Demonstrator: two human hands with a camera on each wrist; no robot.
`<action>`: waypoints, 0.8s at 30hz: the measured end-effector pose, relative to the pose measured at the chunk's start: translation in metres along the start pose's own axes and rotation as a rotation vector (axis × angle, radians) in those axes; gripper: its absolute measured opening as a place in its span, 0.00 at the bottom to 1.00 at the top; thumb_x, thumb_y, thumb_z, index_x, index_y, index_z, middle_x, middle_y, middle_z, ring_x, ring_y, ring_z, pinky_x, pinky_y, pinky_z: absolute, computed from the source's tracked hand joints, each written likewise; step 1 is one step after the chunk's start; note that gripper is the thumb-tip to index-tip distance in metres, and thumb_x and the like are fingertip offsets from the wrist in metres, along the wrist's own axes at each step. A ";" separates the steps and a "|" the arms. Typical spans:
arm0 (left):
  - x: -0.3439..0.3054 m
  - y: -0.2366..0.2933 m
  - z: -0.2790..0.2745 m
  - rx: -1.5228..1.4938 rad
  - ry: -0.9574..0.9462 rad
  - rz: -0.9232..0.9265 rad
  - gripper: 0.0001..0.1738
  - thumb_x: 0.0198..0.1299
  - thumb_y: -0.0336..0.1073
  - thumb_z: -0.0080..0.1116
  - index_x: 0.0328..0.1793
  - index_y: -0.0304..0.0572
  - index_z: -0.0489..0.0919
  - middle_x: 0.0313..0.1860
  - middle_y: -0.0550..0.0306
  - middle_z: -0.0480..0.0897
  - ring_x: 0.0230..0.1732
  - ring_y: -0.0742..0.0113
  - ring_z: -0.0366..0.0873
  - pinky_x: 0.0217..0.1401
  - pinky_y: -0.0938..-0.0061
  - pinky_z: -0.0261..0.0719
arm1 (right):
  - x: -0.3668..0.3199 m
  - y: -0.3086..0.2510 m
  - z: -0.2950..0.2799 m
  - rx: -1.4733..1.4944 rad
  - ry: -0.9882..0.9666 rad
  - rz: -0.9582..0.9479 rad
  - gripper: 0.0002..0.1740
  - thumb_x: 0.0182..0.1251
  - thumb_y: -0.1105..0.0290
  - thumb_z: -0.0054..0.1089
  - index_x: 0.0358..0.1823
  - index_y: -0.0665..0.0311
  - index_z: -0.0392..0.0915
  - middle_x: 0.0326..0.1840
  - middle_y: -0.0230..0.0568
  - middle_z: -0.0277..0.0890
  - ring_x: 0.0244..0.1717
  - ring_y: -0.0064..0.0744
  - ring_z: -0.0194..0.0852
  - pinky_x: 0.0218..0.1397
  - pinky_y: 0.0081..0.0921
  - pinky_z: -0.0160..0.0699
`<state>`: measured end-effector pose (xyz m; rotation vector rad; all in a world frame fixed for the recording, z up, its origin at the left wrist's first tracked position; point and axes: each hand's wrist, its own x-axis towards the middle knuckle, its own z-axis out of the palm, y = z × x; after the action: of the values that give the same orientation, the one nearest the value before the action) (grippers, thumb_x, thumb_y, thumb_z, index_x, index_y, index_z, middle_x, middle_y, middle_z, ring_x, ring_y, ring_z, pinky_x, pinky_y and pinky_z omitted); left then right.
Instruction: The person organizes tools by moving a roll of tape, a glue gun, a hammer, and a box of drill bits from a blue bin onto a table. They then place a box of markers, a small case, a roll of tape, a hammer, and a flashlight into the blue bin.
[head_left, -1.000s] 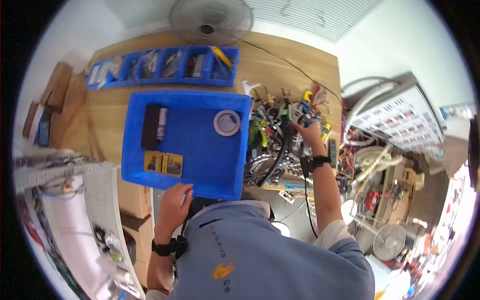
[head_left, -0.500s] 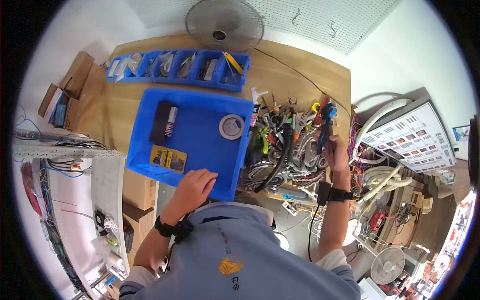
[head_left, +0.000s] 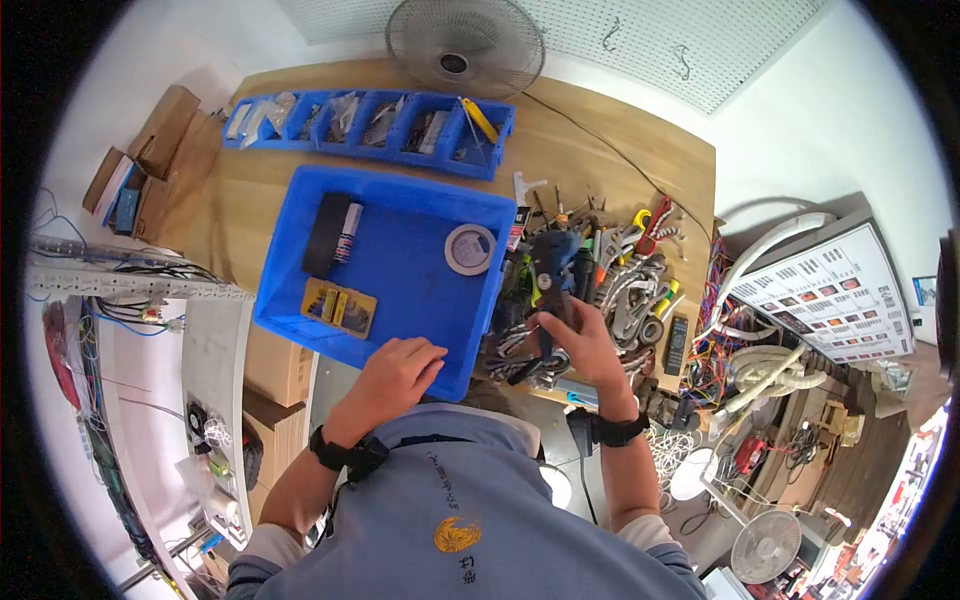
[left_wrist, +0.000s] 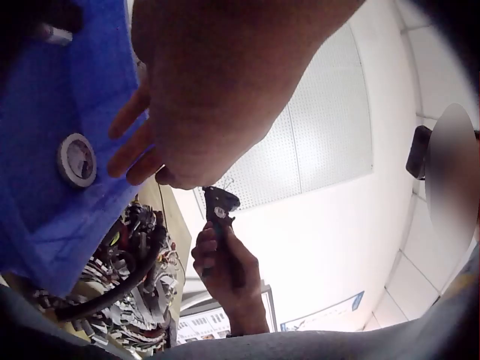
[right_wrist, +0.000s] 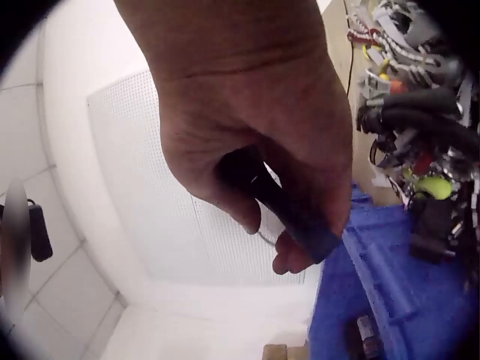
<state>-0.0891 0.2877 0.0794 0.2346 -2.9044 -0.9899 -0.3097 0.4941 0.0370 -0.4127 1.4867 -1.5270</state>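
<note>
My right hand (head_left: pixel 588 348) grips a pair of dark pliers with blue parts (head_left: pixel 553 262), held up over the tool heap just right of the blue bin (head_left: pixel 410 250). In the left wrist view the pliers' black head (left_wrist: pixel 220 201) points up, a round silver part on its side. The handles (right_wrist: pixel 285 206) run between thumb and fingers in the right wrist view. My left hand (head_left: pixel 393 378) lies over the bin's near edge, fingers loose and holding nothing. Inside the bin are a black case (head_left: pixel 324 236), a white marker-like tube (head_left: pixel 347 232), a tape roll (head_left: pixel 451 252) and a yellow-backed pack (head_left: pixel 340 308).
A heap of hand tools and metal parts (head_left: pixel 630 300) spreads right of the bin, a black remote (head_left: pixel 676 345) beside it. Behind the bin runs a row of small blue bins (head_left: pixel 400 130). A fan (head_left: pixel 465 45) stands at the back, cardboard boxes (head_left: pixel 165 130) at the left.
My right hand has lifted the pliers from the right side of the heap and brought them left toward the bin. The left hand has moved right along the bin's near edge.
</note>
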 end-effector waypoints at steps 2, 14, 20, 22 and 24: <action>-0.004 -0.003 -0.003 0.001 0.016 -0.003 0.08 0.66 0.32 0.60 0.49 0.38 0.81 0.42 0.48 0.83 0.44 0.46 0.80 0.48 0.58 0.76 | 0.006 0.000 0.019 0.016 -0.079 -0.019 0.10 0.76 0.69 0.58 0.45 0.71 0.76 0.34 0.38 0.83 0.33 0.23 0.80 0.37 0.24 0.78; -0.027 -0.058 -0.041 0.004 0.063 -0.072 0.09 0.66 0.33 0.60 0.49 0.39 0.82 0.44 0.48 0.83 0.45 0.45 0.80 0.49 0.57 0.77 | 0.043 0.014 0.095 -0.237 -0.225 0.048 0.17 0.69 0.67 0.66 0.54 0.70 0.79 0.39 0.35 0.83 0.41 0.22 0.80 0.45 0.25 0.79; -0.047 -0.115 -0.077 -0.038 0.111 -0.051 0.09 0.66 0.33 0.60 0.49 0.39 0.82 0.43 0.49 0.83 0.45 0.45 0.80 0.49 0.57 0.78 | 0.092 0.043 0.147 -0.008 -0.208 0.265 0.18 0.73 0.67 0.63 0.56 0.73 0.77 0.47 0.40 0.83 0.48 0.30 0.84 0.50 0.29 0.86; -0.058 -0.138 -0.089 -0.066 0.138 -0.025 0.09 0.66 0.33 0.60 0.49 0.38 0.82 0.43 0.48 0.83 0.46 0.44 0.80 0.49 0.56 0.78 | 0.118 0.070 0.154 0.051 -0.191 0.370 0.20 0.74 0.68 0.62 0.60 0.74 0.73 0.52 0.45 0.82 0.51 0.35 0.85 0.55 0.31 0.87; -0.067 -0.162 -0.098 -0.100 0.163 -0.028 0.10 0.66 0.33 0.60 0.49 0.38 0.82 0.43 0.47 0.84 0.45 0.44 0.80 0.48 0.56 0.78 | 0.140 0.085 0.168 0.120 -0.106 0.441 0.20 0.74 0.67 0.63 0.58 0.76 0.74 0.51 0.46 0.81 0.50 0.37 0.85 0.53 0.32 0.88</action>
<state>0.0073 0.1127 0.0572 0.3341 -2.7049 -1.0635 -0.2187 0.2983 -0.0550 -0.0823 1.2919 -1.2134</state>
